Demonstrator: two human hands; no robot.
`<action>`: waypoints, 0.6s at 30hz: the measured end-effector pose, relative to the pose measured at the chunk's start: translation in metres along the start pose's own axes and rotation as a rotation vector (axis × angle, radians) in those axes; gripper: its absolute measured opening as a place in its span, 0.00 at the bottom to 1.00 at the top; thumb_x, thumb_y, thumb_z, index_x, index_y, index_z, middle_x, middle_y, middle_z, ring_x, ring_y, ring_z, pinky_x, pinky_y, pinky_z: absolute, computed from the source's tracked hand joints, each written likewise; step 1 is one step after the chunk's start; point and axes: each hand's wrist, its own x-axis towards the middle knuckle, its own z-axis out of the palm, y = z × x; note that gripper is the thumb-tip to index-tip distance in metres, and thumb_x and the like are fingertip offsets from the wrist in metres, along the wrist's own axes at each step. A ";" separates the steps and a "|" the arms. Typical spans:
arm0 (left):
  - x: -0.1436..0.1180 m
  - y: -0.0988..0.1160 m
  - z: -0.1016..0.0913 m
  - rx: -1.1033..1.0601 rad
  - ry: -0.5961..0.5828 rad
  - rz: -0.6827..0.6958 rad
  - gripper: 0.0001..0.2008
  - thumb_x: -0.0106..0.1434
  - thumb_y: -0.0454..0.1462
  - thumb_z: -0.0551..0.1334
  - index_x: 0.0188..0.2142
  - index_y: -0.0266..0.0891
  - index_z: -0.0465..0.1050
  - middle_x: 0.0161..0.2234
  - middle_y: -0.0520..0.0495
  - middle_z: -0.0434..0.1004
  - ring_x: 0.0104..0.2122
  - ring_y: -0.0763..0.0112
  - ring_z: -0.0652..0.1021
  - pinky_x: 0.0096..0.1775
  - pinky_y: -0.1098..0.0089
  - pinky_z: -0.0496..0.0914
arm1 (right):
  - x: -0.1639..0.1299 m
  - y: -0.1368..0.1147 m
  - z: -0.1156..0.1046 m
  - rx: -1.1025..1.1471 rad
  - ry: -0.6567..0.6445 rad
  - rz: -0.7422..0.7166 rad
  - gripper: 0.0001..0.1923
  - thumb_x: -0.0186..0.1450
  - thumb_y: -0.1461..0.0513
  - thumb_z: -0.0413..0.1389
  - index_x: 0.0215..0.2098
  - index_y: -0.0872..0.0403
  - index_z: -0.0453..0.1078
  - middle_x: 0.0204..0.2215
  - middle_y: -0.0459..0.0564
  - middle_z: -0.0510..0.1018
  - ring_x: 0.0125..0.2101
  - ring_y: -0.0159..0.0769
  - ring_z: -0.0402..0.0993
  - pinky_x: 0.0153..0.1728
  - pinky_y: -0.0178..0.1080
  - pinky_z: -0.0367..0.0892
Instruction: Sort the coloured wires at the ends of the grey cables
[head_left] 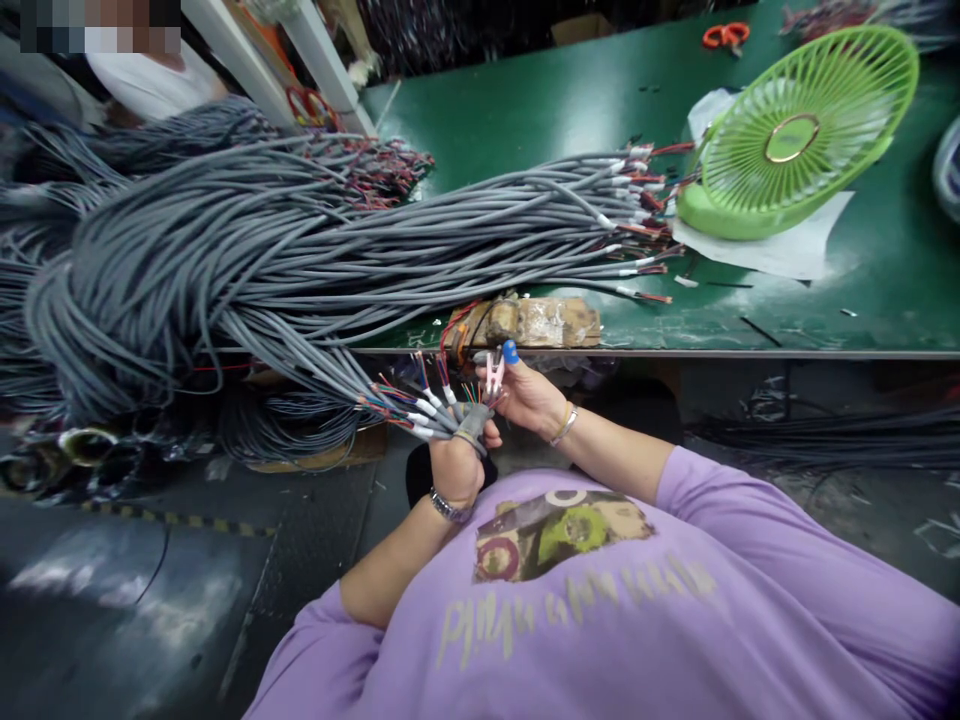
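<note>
Cable bundle (225, 250) cut off at left edge; fan (795, 130) hides paper (772, 245) beneath; wire tips too small.

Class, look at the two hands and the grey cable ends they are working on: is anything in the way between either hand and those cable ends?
Nothing visible is. The left hand is closed around the fanned cable ends, and the right hand pinches the coloured wires at their tips. The big cable bundle lies behind, on the green table.
</note>
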 end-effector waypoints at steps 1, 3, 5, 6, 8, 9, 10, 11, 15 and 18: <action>0.000 0.000 0.000 -0.001 -0.002 0.002 0.12 0.53 0.41 0.68 0.25 0.36 0.69 0.16 0.55 0.71 0.15 0.78 0.72 0.19 0.78 0.68 | 0.000 0.000 0.000 0.001 -0.003 0.002 0.22 0.63 0.46 0.57 0.27 0.56 0.70 0.21 0.45 0.76 0.18 0.26 0.66 0.23 0.31 0.65; -0.001 0.000 -0.001 -0.005 -0.004 0.001 0.12 0.53 0.41 0.68 0.25 0.36 0.70 0.17 0.55 0.71 0.15 0.78 0.72 0.19 0.78 0.68 | 0.000 0.001 -0.001 0.000 -0.013 0.003 0.22 0.63 0.45 0.57 0.28 0.56 0.70 0.22 0.45 0.76 0.18 0.26 0.65 0.23 0.31 0.65; -0.002 -0.001 -0.003 -0.010 0.003 -0.009 0.12 0.53 0.42 0.68 0.25 0.36 0.70 0.17 0.55 0.72 0.16 0.78 0.72 0.19 0.78 0.68 | 0.000 0.001 -0.003 -0.006 -0.025 0.003 0.23 0.62 0.44 0.57 0.28 0.56 0.70 0.23 0.46 0.76 0.19 0.26 0.66 0.24 0.32 0.65; -0.003 0.000 -0.003 -0.012 0.009 -0.013 0.12 0.53 0.42 0.68 0.25 0.36 0.70 0.18 0.55 0.72 0.16 0.78 0.72 0.19 0.78 0.68 | 0.000 0.002 -0.004 -0.007 -0.036 0.004 0.24 0.62 0.43 0.56 0.28 0.56 0.70 0.23 0.46 0.76 0.20 0.26 0.66 0.24 0.32 0.65; -0.005 0.000 -0.004 -0.014 0.015 -0.014 0.12 0.53 0.42 0.68 0.25 0.36 0.70 0.18 0.55 0.72 0.16 0.78 0.72 0.20 0.78 0.68 | 0.000 0.003 -0.006 -0.003 -0.072 0.015 0.25 0.61 0.42 0.55 0.29 0.56 0.70 0.25 0.46 0.77 0.20 0.26 0.66 0.24 0.31 0.65; -0.005 0.000 -0.004 -0.012 0.012 -0.009 0.12 0.53 0.42 0.68 0.25 0.36 0.70 0.18 0.54 0.73 0.16 0.78 0.72 0.20 0.78 0.68 | 0.000 0.003 -0.007 0.000 -0.092 0.022 0.26 0.61 0.41 0.55 0.30 0.56 0.70 0.26 0.46 0.77 0.21 0.26 0.66 0.24 0.31 0.64; -0.006 0.001 -0.004 -0.009 0.006 -0.001 0.12 0.53 0.42 0.68 0.24 0.36 0.71 0.18 0.54 0.73 0.17 0.78 0.72 0.20 0.78 0.68 | -0.001 0.004 -0.008 0.003 -0.111 0.031 0.27 0.60 0.40 0.54 0.31 0.55 0.70 0.27 0.46 0.77 0.21 0.26 0.67 0.23 0.31 0.64; -0.007 0.001 -0.005 -0.004 -0.002 0.007 0.12 0.54 0.42 0.67 0.24 0.36 0.71 0.18 0.54 0.73 0.17 0.78 0.72 0.20 0.78 0.68 | -0.001 0.004 -0.009 0.005 -0.125 0.038 0.27 0.60 0.39 0.53 0.32 0.55 0.70 0.27 0.46 0.77 0.22 0.27 0.67 0.23 0.31 0.64; -0.011 0.002 -0.009 0.024 -0.016 0.041 0.12 0.55 0.42 0.67 0.22 0.36 0.71 0.18 0.53 0.72 0.16 0.78 0.72 0.20 0.77 0.68 | -0.006 0.002 -0.016 -0.037 -0.157 0.069 0.29 0.61 0.38 0.50 0.35 0.55 0.72 0.29 0.48 0.77 0.23 0.28 0.67 0.23 0.31 0.65; -0.013 -0.002 -0.014 0.037 -0.023 0.054 0.13 0.55 0.42 0.66 0.22 0.37 0.71 0.18 0.53 0.72 0.17 0.77 0.72 0.20 0.77 0.68 | -0.012 -0.005 -0.025 -0.189 -0.222 0.162 0.30 0.62 0.38 0.51 0.36 0.57 0.72 0.30 0.51 0.78 0.24 0.28 0.69 0.24 0.31 0.67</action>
